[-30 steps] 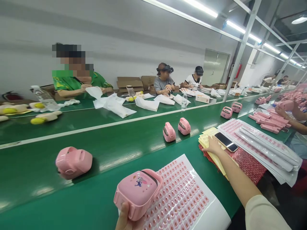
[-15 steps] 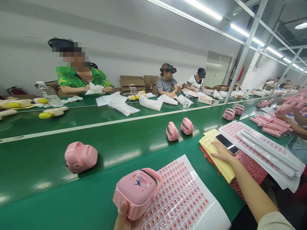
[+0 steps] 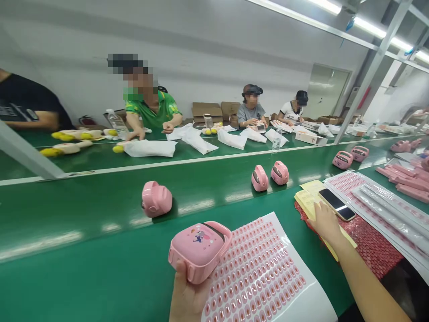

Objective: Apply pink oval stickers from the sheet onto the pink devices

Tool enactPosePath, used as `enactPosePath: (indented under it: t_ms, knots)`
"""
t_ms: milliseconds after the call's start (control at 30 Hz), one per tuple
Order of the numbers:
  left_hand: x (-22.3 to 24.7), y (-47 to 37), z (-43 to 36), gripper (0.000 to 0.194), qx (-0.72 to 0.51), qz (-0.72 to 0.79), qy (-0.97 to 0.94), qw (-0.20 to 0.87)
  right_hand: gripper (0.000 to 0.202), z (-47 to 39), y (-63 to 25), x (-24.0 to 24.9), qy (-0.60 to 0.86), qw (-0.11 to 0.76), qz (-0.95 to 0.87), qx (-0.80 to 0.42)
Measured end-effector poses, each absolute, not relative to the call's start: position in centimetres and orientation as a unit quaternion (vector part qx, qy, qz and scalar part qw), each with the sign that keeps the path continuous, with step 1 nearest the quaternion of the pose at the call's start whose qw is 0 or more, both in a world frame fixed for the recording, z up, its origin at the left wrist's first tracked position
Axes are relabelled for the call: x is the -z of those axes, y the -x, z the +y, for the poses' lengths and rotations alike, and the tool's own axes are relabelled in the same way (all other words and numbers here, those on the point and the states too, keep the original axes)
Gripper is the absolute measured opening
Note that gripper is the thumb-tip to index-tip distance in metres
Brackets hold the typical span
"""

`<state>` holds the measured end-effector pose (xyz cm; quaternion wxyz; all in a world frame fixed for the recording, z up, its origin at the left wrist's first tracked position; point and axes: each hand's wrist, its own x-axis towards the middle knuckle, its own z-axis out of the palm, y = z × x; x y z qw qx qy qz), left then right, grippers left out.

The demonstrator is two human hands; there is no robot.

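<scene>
My left hand [image 3: 188, 293] grips a pink rounded case [image 3: 197, 248] from below, thumb on its near side. The case has a cartoon print on its face and a handle at its right end. Beneath and beside it lies a white sheet [image 3: 258, 268] with rows of small pink stickers. At the right, my right hand [image 3: 325, 223] rests on a yellow paper pad [image 3: 306, 199], its fingers partly hidden by the angle. A phone [image 3: 337, 204] lies just beyond that hand, and red bubble wrap [image 3: 375, 246] is under the pad.
Pink cases stand on the green belt, one at left [image 3: 157, 199] and others [image 3: 260, 178] farther right. Plastic-covered sheets [image 3: 389, 214] and pink parts [image 3: 407, 176] lie at right. Across the belt, people handle white bags [image 3: 150, 148]. A metal post [image 3: 30, 150] rises at left.
The view has swung left, bringing another person and a post in. Across the belt, the person in green has lowered a white bag to the table. My right hand's fingers look less spread.
</scene>
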<state>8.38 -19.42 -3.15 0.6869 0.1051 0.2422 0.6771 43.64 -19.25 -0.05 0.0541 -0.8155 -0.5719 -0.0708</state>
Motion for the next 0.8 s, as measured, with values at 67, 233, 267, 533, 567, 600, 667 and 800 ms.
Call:
enactPosePath:
  t_ms: [67, 233, 267, 533, 567, 600, 667, 800]
  knots:
    - [2.8, -8.2, -19.3, 0.042, -0.699, 0.220, -0.101, 0.673, 0.049, -18.9, -39.9, -0.3, 0.739, 0.100, -0.666, 0.034]
    - [2.9, -7.1, -18.8, 0.056, -0.714, 0.128, -0.120, 0.677, 0.036, -15.7, -30.5, -1.2, 0.585, 0.046, -0.797, -0.142]
    - [2.9, -7.0, -18.7, 0.059, -0.715, 0.108, -0.125, 0.679, 0.034, -14.7, -29.8, -1.1, 0.601, 0.034, -0.786, -0.139]
    - [3.4, -7.3, -18.5, 0.051, -0.708, 0.076, -0.108, 0.694, 0.023, -11.8, -32.8, 1.2, 0.637, 0.025, -0.761, -0.118]
    - [3.4, -7.3, -18.6, 0.050, -0.701, 0.083, -0.103, 0.701, 0.023, -12.0, -33.1, 1.4, 0.633, 0.035, -0.765, -0.116]
    - [3.4, -7.4, -18.7, 0.049, -0.695, 0.089, -0.099, 0.707, 0.022, -12.2, -33.2, 1.4, 0.629, 0.043, -0.767, -0.115]
    - [3.6, -7.6, -18.8, 0.048, -0.684, 0.090, -0.095, 0.718, 0.021, -12.4, -33.2, 1.4, 0.625, 0.053, -0.771, -0.115]
    - [4.1, -8.1, -18.9, 0.043, -0.673, 0.059, -0.097, 0.731, 0.018, -12.2, -32.9, 1.2, 0.623, 0.068, -0.772, -0.111]
